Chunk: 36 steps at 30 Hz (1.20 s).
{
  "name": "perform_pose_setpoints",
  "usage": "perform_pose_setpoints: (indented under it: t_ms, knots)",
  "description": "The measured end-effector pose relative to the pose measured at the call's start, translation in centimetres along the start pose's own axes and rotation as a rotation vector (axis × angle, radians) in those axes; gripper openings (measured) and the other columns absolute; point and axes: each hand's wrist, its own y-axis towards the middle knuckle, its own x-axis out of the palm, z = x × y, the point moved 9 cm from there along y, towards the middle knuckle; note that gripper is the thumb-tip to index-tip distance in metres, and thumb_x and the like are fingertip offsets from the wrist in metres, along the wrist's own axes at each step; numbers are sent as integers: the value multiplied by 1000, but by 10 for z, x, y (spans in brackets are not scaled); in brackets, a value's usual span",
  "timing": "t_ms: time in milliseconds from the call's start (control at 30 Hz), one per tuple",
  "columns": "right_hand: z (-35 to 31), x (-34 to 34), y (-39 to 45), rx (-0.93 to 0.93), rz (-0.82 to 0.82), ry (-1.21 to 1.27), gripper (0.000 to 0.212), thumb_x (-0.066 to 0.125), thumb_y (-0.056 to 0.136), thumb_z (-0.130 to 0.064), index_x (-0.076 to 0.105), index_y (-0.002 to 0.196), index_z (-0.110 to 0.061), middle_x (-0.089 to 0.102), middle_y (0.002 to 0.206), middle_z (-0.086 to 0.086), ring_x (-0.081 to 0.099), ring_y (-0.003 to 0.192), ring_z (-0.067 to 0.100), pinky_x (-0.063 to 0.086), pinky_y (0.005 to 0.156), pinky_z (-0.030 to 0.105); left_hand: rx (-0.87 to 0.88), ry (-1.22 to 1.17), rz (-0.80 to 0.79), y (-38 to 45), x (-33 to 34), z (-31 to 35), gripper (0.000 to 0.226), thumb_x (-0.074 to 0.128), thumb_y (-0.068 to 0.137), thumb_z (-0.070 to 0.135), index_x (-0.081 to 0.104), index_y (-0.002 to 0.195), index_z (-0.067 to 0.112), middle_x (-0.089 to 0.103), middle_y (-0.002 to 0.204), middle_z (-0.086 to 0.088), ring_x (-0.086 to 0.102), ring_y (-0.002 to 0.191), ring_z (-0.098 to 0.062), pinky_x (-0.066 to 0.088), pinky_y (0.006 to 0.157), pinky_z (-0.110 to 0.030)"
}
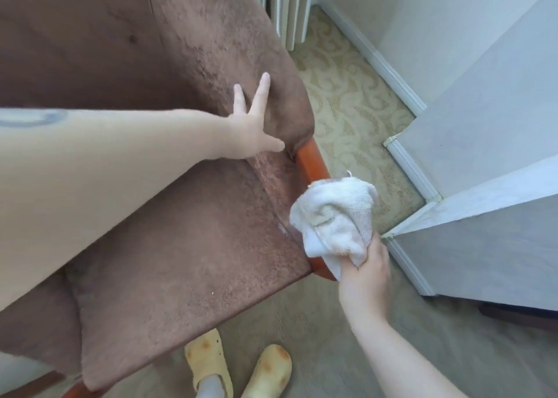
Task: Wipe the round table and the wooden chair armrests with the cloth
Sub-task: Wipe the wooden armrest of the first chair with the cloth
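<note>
From my feed, the cloth covers the middle of the wooden armrest, and I can't see the right hand's fingers under it. The chair runs off the top, left and near edges. The left forearm is blurred close up.

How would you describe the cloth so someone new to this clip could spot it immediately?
Start at the big brown upholstered chair and follow its right edge to the orange-brown wooden armrest. The cloth is bunched over that armrest, gripped by the right hand. It is the only white, fluffy terry item there.
</note>
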Motion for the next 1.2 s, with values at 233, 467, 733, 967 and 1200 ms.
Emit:
perform_pose_setpoints:
  t_ms: [233,467,733,967,1200]
  knots:
    - [-64,16,-40,-18,97,314,49,60,83,-10,49,130,-23,52,130,6,45,122,27,35,104,44,108,352,208,-117,-17,-158,67,43,95,23,5,150,30,-3,158,6,-4,145,-12,1,117,-30]
    - [-153,161,-180,66,-610,598,33,58,87,-25,55,114,-44,67,101,-25,62,96,-5,47,82,21,-186,655,276,-203,-75,-317,61,38,95,29,14,150,26,3,159,2,-6,145,-16,-4,117,-38]
    - [-228,292,-345,208,-1049,544,45,53,84,-66,56,120,-39,68,110,-14,63,101,3,48,86,26,4,683,321,-278,-73,-376,55,23,95,39,23,148,26,10,158,3,-5,145,-18,-2,117,-38]
    - [-213,290,-419,-216,-657,259,47,55,86,-50,43,131,-41,41,140,-18,44,125,9,41,95,31,110,742,210,-309,-50,-409,83,40,92,45,-21,146,28,-32,152,2,-32,138,-20,-6,117,-38]
    - [-247,303,-424,-537,-440,-110,77,54,89,-30,4,145,-47,1,158,-13,33,133,19,40,100,38,295,727,231,-310,-53,-426,84,46,89,40,-15,145,35,-38,145,12,-35,134,-15,-11,111,-32]
